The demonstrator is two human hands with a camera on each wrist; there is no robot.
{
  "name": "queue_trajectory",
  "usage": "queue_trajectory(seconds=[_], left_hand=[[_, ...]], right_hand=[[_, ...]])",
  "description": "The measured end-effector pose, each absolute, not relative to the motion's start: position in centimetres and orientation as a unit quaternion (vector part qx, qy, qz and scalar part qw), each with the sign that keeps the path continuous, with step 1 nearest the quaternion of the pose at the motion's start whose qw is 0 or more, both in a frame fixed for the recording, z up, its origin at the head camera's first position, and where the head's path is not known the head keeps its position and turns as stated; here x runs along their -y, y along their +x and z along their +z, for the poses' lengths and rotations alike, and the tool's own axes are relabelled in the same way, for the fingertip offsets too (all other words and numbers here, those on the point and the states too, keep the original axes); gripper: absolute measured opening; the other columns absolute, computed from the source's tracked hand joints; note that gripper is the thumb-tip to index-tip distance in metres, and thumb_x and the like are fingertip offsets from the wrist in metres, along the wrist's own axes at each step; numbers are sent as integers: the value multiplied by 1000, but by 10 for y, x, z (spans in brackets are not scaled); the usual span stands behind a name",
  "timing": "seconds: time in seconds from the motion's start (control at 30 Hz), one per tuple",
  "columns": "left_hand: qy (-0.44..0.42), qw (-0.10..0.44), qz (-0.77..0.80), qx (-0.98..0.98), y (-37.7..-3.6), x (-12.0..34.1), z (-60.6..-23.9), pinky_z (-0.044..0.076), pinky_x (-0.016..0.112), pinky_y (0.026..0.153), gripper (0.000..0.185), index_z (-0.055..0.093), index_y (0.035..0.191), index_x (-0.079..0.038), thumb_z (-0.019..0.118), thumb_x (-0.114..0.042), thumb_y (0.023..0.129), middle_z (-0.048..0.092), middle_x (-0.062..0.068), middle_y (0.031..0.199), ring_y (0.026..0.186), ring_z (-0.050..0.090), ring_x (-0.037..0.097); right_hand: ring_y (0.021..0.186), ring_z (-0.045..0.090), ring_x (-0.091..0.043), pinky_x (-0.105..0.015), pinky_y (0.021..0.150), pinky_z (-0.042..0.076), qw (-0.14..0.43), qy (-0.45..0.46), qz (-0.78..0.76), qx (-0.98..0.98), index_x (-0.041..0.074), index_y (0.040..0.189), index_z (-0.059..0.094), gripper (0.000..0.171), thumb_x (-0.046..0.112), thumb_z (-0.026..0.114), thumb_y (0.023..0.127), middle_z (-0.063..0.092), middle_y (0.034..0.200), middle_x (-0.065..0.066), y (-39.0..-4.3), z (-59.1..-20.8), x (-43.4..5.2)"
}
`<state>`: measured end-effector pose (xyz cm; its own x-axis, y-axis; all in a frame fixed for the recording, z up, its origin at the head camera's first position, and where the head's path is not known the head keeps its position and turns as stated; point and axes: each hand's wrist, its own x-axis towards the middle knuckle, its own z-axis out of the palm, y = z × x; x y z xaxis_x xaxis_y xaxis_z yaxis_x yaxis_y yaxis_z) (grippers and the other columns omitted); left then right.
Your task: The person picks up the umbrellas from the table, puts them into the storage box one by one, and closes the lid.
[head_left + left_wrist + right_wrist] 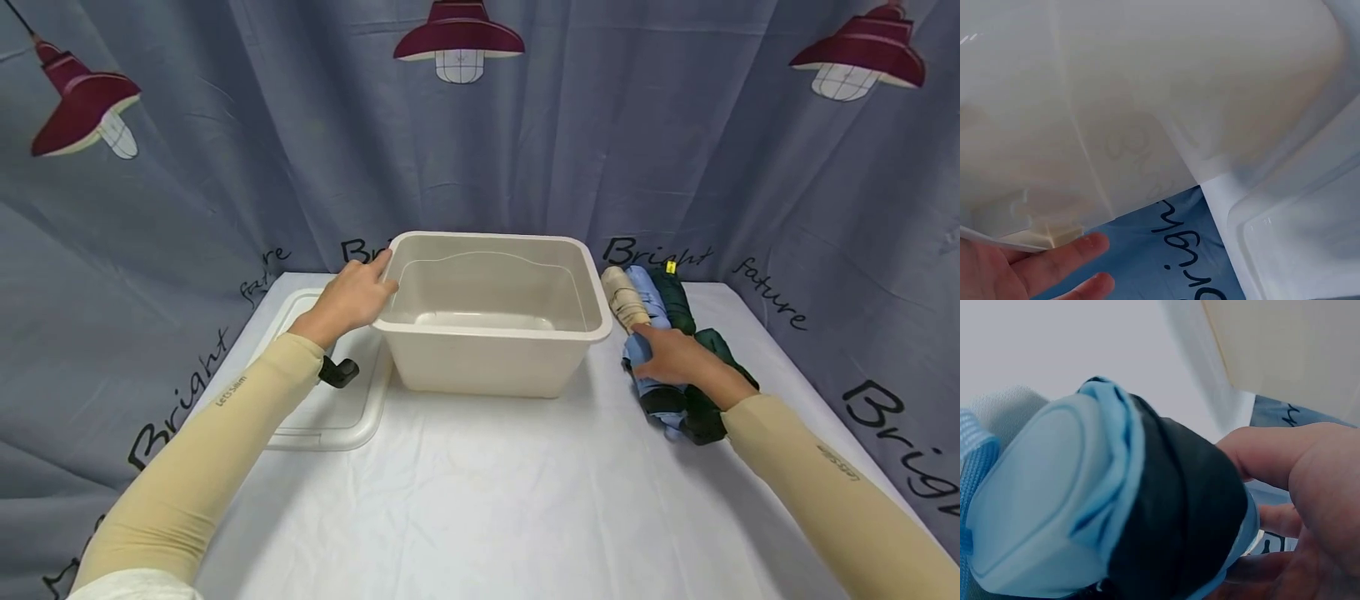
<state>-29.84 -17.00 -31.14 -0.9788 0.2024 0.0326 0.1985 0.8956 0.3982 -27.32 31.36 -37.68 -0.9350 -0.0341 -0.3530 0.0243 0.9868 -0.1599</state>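
A cream plastic storage bin (480,362) stands open-topped at the middle of the table, its inside bare. My left hand (347,300) holds its left rim, thumb over the edge; in the left wrist view its fingers (1063,259) lie against the outside. Over on the right, my right hand (678,358) grips a folded blue umbrella (647,367), thumb on the left side. The right wrist view shows this umbrella's pale blue handle end (1035,494) and dark band (1179,506) close up. Beside it lie a beige umbrella (624,296) and dark green umbrellas (675,300).
The bin's white lid (330,417) lies flat on the left, partly beneath my left arm. A white cloth covers the table (495,492). Grey-blue curtains (480,158) with printed lamps and lettering hang close behind and at both sides.
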Motion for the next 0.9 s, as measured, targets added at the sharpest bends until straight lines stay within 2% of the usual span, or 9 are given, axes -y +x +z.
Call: queue_trajectory(seconds=[0.4,0.6,0.8,0.9], left_hand=[[96,6,164,-982,-299,168,-312,40,63,100,72,15,163,-18,38,-42,99,44,23,153,142,36,44],[98,8,155,-983,-297,168,-312,43,63,96,72,15,163,-18,39,-41,99,48,24,149,138,42,44],[99,7,157,-983,-296,167,-310,45,62,92,74,14,163,-17,40,-42,99,50,24,147,133,48,43],[97,7,159,-983,-296,166,-310,46,60,89,74,14,163,-17,41,-42,99,52,25,145,129,51,42]], right_hand=[[105,52,-44,-60,84,52,160,-13,-101,-982,1,157,25,89,25,76,88,41,143,-38,-275,-373,-310],[107,51,-44,-65,88,50,153,-19,-108,-982,3,157,25,88,26,74,89,42,143,-37,-274,-368,-309],[107,51,-44,-64,88,49,127,-38,-113,-985,1,156,27,88,25,75,87,44,143,-37,-271,-357,-308],[111,51,-45,-66,92,47,116,-44,-115,-986,1,157,27,88,25,75,87,43,145,-37,-272,-352,-308]])
